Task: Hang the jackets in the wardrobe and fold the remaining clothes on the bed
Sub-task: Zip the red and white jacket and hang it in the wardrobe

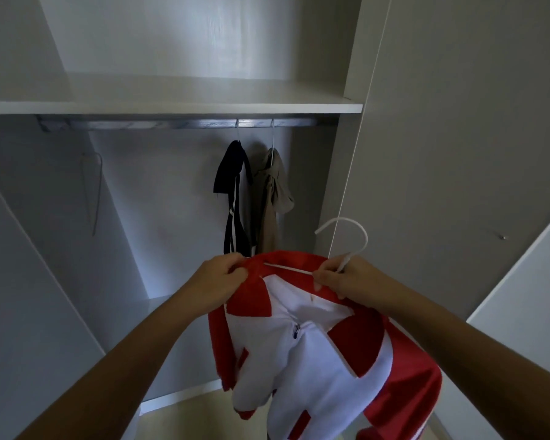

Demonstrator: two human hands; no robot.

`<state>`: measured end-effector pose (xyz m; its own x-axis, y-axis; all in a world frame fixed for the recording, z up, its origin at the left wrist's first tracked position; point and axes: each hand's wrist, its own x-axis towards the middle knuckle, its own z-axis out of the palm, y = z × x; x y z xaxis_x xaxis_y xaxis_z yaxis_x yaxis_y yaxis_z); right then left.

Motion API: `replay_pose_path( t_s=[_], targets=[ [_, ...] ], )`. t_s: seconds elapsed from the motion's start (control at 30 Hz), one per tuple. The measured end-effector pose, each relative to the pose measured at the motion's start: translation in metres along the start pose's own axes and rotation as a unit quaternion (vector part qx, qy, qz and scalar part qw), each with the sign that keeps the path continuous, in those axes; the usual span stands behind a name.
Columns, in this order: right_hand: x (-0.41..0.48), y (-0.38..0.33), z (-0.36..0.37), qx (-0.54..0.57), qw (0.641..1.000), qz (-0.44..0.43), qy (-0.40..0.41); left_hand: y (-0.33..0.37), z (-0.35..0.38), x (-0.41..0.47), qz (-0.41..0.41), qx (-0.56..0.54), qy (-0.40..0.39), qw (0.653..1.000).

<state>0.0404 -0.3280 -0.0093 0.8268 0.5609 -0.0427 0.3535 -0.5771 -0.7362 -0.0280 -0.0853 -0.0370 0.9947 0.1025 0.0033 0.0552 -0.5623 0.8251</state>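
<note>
Open white wardrobe (172,42); its rail (172,124) bears dark jacket (232,192) and beige jacket (269,198); left hand (223,276) grips red jacket (362,344); right hand (342,279) pinches hanger (343,219).

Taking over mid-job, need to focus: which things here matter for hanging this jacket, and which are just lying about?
In the job: red-and-white jacket, white hanger, left hand, right hand, rail.
Lying about: dark jacket and beige jacket already hung, bare hanger at left, shelf.

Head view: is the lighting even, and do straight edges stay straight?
Head view: dim and uneven, deep shadow below the white wardrobe shelf; wide-angle distortion splays the side panels outward; the red-and-white zip jacket, white plastic hanger, left hand and right hand read fairly sharp.
</note>
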Motion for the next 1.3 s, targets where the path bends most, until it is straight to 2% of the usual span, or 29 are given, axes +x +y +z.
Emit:
replay_pose_path(
  t_s=[0.13, 0.17, 0.2, 0.27, 0.3, 0.33, 0.43, 0.53, 0.7, 0.83, 0.93, 1.07, 1.3],
  targets=[
    [0.004, -0.011, 0.007, -0.008, 1.000, -0.022, -0.009, 0.005, 0.006, 0.002, 0.022, 0.002, 0.068, 0.997],
    [0.005, -0.014, 0.007, -0.015, 0.999, -0.029, -0.014, 0.008, 0.007, 0.003, 0.017, -0.031, 0.085, 0.996],
    [0.006, -0.015, 0.008, -0.020, 0.999, -0.035, -0.022, 0.011, 0.006, 0.004, -0.016, -0.116, 0.088, 0.989],
    [0.007, -0.017, 0.009, -0.023, 0.998, -0.039, -0.042, 0.022, 0.000, 0.004, -0.116, -0.332, 0.044, 0.935],
    [0.008, -0.016, 0.009, -0.021, 0.998, -0.039, -0.047, 0.024, -0.004, 0.004, -0.145, -0.372, 0.035, 0.916],
    [0.009, -0.016, 0.010, -0.014, 0.998, -0.039, -0.046, 0.024, -0.007, 0.006, -0.156, -0.359, 0.035, 0.919],
    [0.014, -0.016, 0.012, -0.002, 0.999, -0.031, -0.028, 0.010, -0.013, 0.015, -0.131, -0.207, 0.074, 0.967],
    [0.025, -0.022, 0.022, -0.010, 0.998, 0.005, -0.056, -0.008, -0.022, 0.021, -0.087, -0.085, 0.085, 0.989],
    [0.069, -0.051, 0.043, 0.025, 0.985, 0.062, -0.161, -0.046, -0.049, 0.043, -0.070, 0.076, 0.105, 0.989],
    [0.122, -0.078, 0.060, 0.006, 0.975, 0.084, -0.206, -0.084, -0.079, 0.074, -0.062, 0.072, 0.122, 0.988],
    [0.168, -0.091, 0.074, -0.005, 0.973, 0.105, -0.207, -0.112, -0.099, 0.103, -0.045, 0.107, 0.085, 0.990],
    [0.229, -0.106, 0.093, 0.053, 0.973, 0.130, -0.186, -0.144, -0.127, 0.141, -0.020, 0.130, 0.063, 0.989],
    [0.338, -0.133, 0.105, 0.133, 0.971, 0.148, -0.135, -0.173, -0.188, 0.228, 0.025, 0.225, 0.095, 0.969]
  ],
)
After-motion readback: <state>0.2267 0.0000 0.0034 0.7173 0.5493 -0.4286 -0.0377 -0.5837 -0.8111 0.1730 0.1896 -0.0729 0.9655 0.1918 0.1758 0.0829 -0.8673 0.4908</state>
